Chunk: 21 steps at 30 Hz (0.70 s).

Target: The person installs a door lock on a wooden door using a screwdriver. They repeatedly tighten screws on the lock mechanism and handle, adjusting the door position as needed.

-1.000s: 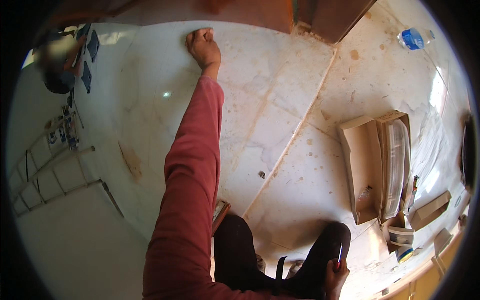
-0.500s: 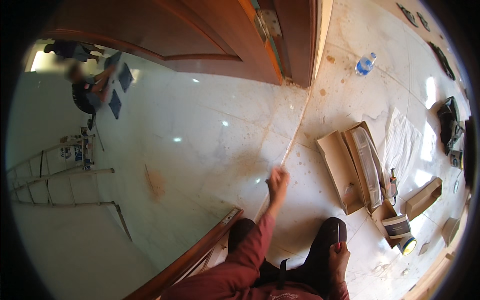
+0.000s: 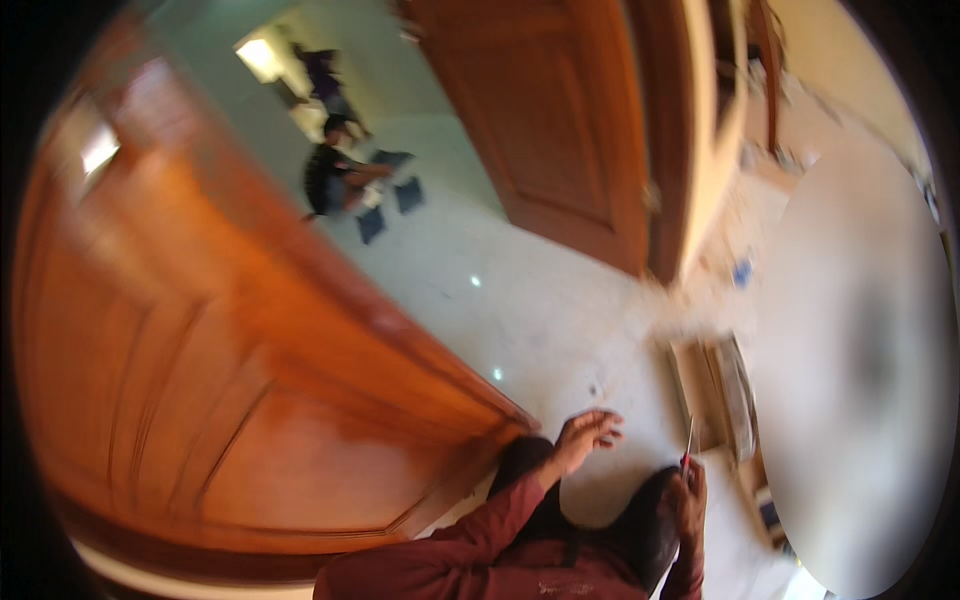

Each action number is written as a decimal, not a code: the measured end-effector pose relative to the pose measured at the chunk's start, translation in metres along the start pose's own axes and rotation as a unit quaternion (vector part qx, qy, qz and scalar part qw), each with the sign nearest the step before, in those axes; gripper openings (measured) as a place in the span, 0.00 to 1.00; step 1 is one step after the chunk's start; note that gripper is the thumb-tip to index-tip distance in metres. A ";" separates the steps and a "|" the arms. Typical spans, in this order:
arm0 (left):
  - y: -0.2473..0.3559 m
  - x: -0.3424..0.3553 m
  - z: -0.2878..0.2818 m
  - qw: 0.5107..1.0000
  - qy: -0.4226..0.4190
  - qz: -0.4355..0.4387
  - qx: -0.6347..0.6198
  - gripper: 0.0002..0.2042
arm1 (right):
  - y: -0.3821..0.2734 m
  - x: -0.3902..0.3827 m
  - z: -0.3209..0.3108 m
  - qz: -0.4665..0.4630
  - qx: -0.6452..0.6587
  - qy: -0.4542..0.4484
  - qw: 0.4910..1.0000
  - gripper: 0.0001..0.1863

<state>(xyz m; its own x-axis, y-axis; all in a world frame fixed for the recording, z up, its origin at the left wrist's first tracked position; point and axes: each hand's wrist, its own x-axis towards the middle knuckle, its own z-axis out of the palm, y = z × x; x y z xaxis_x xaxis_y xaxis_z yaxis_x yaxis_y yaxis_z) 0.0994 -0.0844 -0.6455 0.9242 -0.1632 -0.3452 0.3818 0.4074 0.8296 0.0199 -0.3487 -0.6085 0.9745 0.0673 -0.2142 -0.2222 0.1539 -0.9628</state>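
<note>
My left hand [image 3: 585, 440] hangs in the air above the pale floor, just beside the lower corner of a brown panelled wooden door [image 3: 220, 430]; its bent fingers are apart and hold nothing. My right hand [image 3: 688, 505] grips a red-handled screwdriver [image 3: 685, 466] upright by my right knee, its thin shaft pointing away from me. A second wooden door [image 3: 540, 120] stands farther forward, with a blurred metal fitting on its edge. Past my right hand an open cardboard box [image 3: 700, 385] lies on the floor.
Two people [image 3: 335, 170] are in the room beyond, the nearer one crouched beside dark flat pieces [image 3: 408, 195] on the floor. A blue bottle [image 3: 742, 272] lies blurred near the far door's frame. A large grey blurred patch hides much of the right side.
My left hand has drawn back from the far door's bottom toward my knees, its fingers now spread. The view has lifted, bringing both doors into view. The screwdriver stays in my right hand.
</note>
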 end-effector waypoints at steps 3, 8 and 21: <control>0.034 -0.005 0.000 0.996 -0.025 0.070 -0.055 0.14 | -0.029 0.007 0.005 -0.093 -0.132 -0.076 0.984 0.21; 0.137 -0.084 0.022 0.965 -0.004 0.220 -0.142 0.08 | -0.140 -0.023 0.065 -0.293 -0.254 -0.098 0.917 0.25; 0.357 -0.224 0.093 0.773 -0.292 0.458 -0.328 0.10 | -0.343 -0.077 0.204 -0.697 -0.363 0.015 0.619 0.21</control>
<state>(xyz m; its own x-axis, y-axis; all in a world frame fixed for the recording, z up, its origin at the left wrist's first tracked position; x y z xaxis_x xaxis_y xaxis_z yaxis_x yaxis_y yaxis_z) 0.0288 0.0142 -0.2316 0.7232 0.1631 0.6711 -0.3416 0.9290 0.1424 0.0149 -0.2057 -0.2287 0.2069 0.3485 0.9142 0.8965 -0.4417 -0.0345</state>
